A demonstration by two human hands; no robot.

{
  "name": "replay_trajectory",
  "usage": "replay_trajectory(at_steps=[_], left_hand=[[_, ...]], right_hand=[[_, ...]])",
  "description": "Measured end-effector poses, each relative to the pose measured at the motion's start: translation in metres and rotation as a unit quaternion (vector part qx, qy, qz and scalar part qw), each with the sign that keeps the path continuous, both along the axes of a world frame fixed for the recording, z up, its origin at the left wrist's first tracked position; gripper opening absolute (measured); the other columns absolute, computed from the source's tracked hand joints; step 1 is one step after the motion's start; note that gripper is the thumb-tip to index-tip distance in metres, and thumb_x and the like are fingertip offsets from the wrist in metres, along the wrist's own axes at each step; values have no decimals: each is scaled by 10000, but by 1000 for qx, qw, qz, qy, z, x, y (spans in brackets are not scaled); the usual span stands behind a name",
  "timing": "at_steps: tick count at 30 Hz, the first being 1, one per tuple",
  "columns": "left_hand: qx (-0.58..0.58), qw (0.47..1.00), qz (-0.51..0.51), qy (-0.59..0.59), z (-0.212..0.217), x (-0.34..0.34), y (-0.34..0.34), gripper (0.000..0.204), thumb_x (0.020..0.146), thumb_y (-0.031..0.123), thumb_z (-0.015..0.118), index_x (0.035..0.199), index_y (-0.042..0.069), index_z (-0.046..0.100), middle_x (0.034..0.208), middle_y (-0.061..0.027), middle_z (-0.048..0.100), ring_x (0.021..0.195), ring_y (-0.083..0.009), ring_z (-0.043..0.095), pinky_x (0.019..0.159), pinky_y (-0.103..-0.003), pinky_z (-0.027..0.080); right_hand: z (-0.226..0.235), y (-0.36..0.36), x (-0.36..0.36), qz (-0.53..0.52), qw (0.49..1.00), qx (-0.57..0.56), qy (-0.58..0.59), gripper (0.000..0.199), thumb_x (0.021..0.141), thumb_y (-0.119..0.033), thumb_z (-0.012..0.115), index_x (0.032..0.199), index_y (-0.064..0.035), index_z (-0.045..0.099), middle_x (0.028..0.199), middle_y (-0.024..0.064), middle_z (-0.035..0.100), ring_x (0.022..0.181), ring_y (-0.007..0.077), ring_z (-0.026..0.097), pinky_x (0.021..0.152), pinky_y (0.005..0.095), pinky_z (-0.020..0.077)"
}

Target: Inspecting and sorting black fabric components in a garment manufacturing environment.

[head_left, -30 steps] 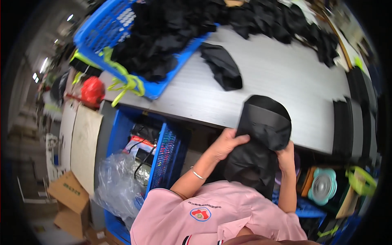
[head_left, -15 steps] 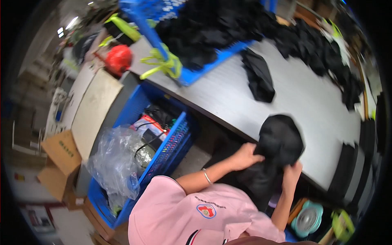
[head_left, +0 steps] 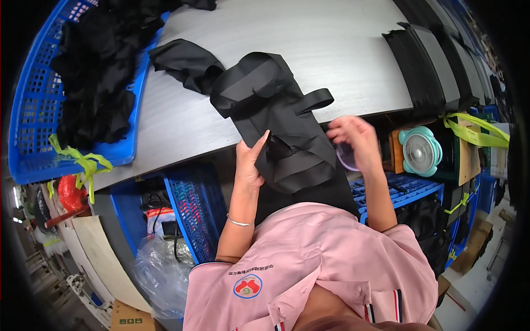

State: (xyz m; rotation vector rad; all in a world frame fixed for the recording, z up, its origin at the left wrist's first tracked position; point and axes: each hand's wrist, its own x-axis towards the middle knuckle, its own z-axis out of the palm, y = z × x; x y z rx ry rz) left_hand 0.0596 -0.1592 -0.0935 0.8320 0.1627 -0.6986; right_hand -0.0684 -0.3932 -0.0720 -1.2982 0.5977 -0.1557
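Note:
A black fabric piece point(head_left: 259, 118) with loops and a strap, sewn like a bag or pouch, lies across the table's front edge and over my lap. My left hand point(head_left: 252, 160) grips its left side, thumb on top and the other fingers partly hidden by the cloth. To the right of the cloth, my right hand point(head_left: 356, 139) is raised and slightly blurred, its fingers loosely bent and apart, with nothing seen in them. Just beyond the cloth, another black fabric piece point(head_left: 187, 63) rests on the grey table point(head_left: 342, 49).
At the left stands a blue basket point(head_left: 130, 149) heaped with black cloth. Stacked black and grey sheets point(head_left: 422, 66) occupy the table's right side. A turquoise fan point(head_left: 422, 150) sits below at right. Under the table edge, a blue crate point(head_left: 193, 220) holds clear plastic and small goods.
My view has swung to the right, and the basket now appears at the left. The bunched black cloth now lies spread out. My right hand has come off it.

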Motion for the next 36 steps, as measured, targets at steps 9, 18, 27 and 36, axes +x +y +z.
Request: replay_trajectory(at_steps=[9, 18, 27, 36], left_hand=[[256, 891, -116, -357, 30, -10, -19, 457, 859, 76, 744, 1275, -23, 582, 1171, -98, 679, 1038, -190, 638, 899, -321, 511], [309, 657, -29, -687, 11, 46, -50, 178, 787, -26, 725, 953, 32, 702, 1016, -76, 700, 987, -241, 635, 936, -384, 488], [309, 422, -217, -824, -12, 58, -91, 577, 900, 319, 632, 1408, 91, 479, 1376, -102, 553, 1270, -278, 520, 1051, -425, 409], [381, 368, -238, -814, -26, 52, -100, 691, 895, 73, 503, 1543, 122, 269, 1560, -113, 348, 1431, -298, 351, 1139, -434, 293]], right_hand=[[-8, 27, 34, 43, 996, -72, 39, 233, 898, -184, 713, 1001, 23, 688, 881, 12, 691, 785, 65, 623, 721, 235, 517], [-34, 12, 32, 28, 996, 48, 71, 194, 867, -128, 737, 991, 19, 718, 891, 16, 714, 765, 73, 644, 706, 239, 523], [-43, 12, 7, 41, 987, 131, 83, 237, 917, -227, 695, 937, 9, 699, 775, 23, 672, 683, 89, 625, 590, 237, 498], [-63, 34, -85, 65, 959, 271, -57, 459, 949, -303, 656, 1289, -39, 499, 1224, 83, 593, 1107, 178, 590, 902, 335, 511]])
